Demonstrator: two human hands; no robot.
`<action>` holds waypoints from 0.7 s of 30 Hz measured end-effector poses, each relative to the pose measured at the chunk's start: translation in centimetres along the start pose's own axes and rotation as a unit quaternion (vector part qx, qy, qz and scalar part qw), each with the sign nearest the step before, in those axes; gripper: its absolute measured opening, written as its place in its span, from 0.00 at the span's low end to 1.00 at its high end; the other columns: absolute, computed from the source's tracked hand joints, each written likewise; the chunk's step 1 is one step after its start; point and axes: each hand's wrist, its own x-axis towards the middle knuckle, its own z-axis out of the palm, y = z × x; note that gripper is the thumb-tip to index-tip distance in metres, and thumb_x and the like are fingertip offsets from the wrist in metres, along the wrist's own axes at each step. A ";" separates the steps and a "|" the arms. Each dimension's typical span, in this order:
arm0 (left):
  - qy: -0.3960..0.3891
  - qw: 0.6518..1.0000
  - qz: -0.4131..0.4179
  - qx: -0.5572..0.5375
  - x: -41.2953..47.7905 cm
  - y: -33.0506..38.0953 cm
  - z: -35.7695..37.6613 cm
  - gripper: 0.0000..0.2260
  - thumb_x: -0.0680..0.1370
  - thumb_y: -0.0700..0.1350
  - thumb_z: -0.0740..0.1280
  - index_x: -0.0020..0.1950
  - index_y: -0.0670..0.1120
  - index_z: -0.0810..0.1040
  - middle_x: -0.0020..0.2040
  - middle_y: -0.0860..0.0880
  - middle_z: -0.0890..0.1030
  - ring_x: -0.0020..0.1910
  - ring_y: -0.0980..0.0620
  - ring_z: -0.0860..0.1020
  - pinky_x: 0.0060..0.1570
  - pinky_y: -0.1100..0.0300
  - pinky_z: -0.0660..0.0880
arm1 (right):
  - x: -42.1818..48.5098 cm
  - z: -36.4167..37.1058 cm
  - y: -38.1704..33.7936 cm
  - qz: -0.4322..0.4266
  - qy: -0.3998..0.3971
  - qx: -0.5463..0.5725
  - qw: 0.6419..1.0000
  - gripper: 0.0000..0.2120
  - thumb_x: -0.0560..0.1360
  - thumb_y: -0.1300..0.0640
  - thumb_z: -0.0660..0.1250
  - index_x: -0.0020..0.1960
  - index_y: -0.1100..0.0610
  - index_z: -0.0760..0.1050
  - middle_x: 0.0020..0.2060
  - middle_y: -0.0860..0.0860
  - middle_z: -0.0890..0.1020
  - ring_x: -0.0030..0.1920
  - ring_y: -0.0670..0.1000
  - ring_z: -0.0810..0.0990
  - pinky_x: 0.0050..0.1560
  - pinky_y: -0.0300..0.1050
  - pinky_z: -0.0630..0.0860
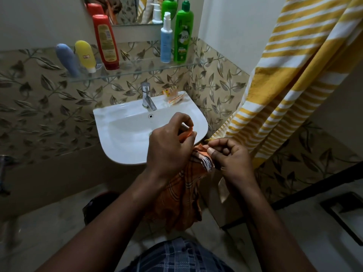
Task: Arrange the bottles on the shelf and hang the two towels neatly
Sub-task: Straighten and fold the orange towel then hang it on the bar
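Towel step, I reckon: bottles (183,36) stand on the glass shelf (137,71), yellow striped towel (290,75) hangs at right. The left hand (169,148) and right hand (229,160) pinch the orange checked towel (182,197) before the sink (121,132), fingers (214,152) clamped on its edge. Next it needs spreading flat and a rail.

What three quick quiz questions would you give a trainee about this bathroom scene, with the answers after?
1. How many bottles stand on the glass shelf?
2. True or false: the left hand and the right hand both pinch the orange checked towel.
3. Fill in: the yellow striped towel hangs to the ___ of the sink.

Key: 1 five; 2 true; 3 right.
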 end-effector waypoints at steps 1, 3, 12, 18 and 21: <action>-0.003 1.000 0.021 0.021 -0.2 -0.1 0.2 0.09 0.77 0.45 0.75 0.55 0.50 0.79 0.43 0.51 0.86 0.41 0.52 0.84 0.41 0.51 0.82 | -0.1 0.1 -0.1 -0.003 0.008 -0.001 1.000 0.10 0.77 0.72 0.71 0.47 0.58 0.80 0.47 0.63 0.88 0.53 0.67 0.86 0.58 0.65 0.83; -0.018 0.998 0.036 0.038 -0.6 -0.2 0.6 0.07 0.77 0.42 0.73 0.53 0.50 0.80 0.43 0.52 0.85 0.42 0.51 0.83 0.42 0.49 0.80 | -0.3 0.2 -0.6 -0.007 0.020 0.008 1.000 0.11 0.76 0.73 0.72 0.45 0.58 0.78 0.45 0.61 0.88 0.49 0.64 0.88 0.57 0.66 0.83; -0.021 0.999 -0.043 -0.026 -0.7 1.5 0.7 0.09 0.77 0.41 0.74 0.55 0.49 0.88 0.50 0.55 0.88 0.50 0.62 0.84 0.55 0.63 0.81 | -1.3 1.7 -2.5 -0.036 0.069 0.089 0.993 0.15 0.77 0.72 0.72 0.42 0.57 0.71 0.39 0.56 0.87 0.44 0.54 0.88 0.51 0.57 0.85; -0.013 0.999 -0.043 0.001 0.0 2.1 0.0 0.03 0.77 0.45 0.75 0.50 0.50 0.87 0.43 0.56 0.86 0.42 0.60 0.84 0.46 0.56 0.83 | -1.8 2.7 -3.2 -0.051 0.105 0.159 0.980 0.16 0.77 0.73 0.71 0.41 0.57 0.70 0.47 0.69 0.85 0.49 0.61 0.88 0.55 0.59 0.84; -0.030 0.998 -0.026 0.043 0.0 2.4 -0.1 0.06 0.79 0.46 0.73 0.53 0.49 0.88 0.45 0.54 0.88 0.42 0.58 0.84 0.46 0.56 0.83 | -2.0 3.3 -2.6 -0.060 0.122 0.172 0.976 0.18 0.76 0.73 0.72 0.39 0.54 0.70 0.41 0.62 0.85 0.47 0.59 0.87 0.54 0.59 0.84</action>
